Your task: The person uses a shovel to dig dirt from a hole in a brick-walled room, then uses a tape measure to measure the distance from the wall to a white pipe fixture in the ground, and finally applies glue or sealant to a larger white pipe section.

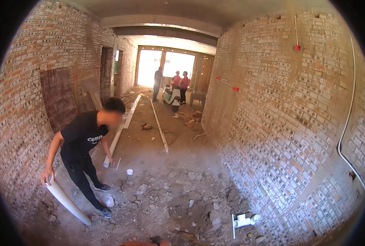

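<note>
In the head view, the wearer's own 2 hands lie outside the frame, so whether they are open or closed I cannot tell; an orange-red shape (147,243) at the lower edge is too cut off to identify. Nearest that edge, on the right, a white pipe fitting (242,222) lies on broken ground by the brick wall (280,135), beside a thin white strip (233,226).

At left, a co-worker (82,137) in black bends forward at the waist. 1 arm slants down and outward from the shoulder, elbow slightly bent, and its outer hand (47,175) curls its fingers over the upper end of a short white pipe (69,203), which slopes down to the right towards the dirt. The other arm reaches down nearly straight; its inner hand (110,159) is at the near end of a long white pipe (115,143) lying on the floor, its grip too small to tell. Just beside stands a small white tub (129,172). Well beyond, 3 people (176,84) stand near the bright opening.
</note>
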Available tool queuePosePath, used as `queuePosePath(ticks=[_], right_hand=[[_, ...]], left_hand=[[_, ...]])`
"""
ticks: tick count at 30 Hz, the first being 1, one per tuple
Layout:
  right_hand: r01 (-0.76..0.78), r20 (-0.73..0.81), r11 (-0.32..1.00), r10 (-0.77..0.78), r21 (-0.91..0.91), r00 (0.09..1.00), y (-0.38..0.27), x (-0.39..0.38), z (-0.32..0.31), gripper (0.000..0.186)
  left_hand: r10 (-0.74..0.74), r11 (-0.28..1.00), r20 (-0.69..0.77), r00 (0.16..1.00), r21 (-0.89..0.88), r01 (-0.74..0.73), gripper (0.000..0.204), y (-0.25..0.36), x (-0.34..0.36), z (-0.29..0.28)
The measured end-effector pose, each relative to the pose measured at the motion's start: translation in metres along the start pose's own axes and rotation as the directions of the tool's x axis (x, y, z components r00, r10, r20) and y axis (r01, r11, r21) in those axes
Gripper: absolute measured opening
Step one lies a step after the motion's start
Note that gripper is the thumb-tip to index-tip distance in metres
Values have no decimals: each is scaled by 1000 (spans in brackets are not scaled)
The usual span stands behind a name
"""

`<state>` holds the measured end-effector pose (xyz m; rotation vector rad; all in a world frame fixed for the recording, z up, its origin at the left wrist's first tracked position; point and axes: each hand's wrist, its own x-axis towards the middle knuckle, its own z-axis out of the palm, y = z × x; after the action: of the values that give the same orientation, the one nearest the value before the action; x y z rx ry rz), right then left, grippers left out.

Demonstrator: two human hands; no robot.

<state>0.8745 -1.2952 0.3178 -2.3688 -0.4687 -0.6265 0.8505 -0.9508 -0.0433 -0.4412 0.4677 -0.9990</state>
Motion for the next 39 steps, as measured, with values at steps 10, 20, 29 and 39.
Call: queuePosePath(ticks=[10, 20, 29, 39], right_hand=[[-261, 163, 757, 204, 599, 965, -25, -13, 30, 15], [-161, 100, 845, 128, 510, 987, -65, -17, 2, 11], [-73, 174, 837, -27, 542, 984, -65, -7, 6, 13], [-185, 206, 726, 62, 662, 977, -63, -34, 47, 10]], left_hand=[[373, 715, -422, 826, 698, 34, 65, -32, 139, 45], [670, 690, -310, 675, 595, -412, 16, -60, 174, 52], [721, 636, -222, 656, 588, -500, 16, -71, 119, 84], [796, 461, -173, 580, 794, -396, 13, -26, 119, 58]])
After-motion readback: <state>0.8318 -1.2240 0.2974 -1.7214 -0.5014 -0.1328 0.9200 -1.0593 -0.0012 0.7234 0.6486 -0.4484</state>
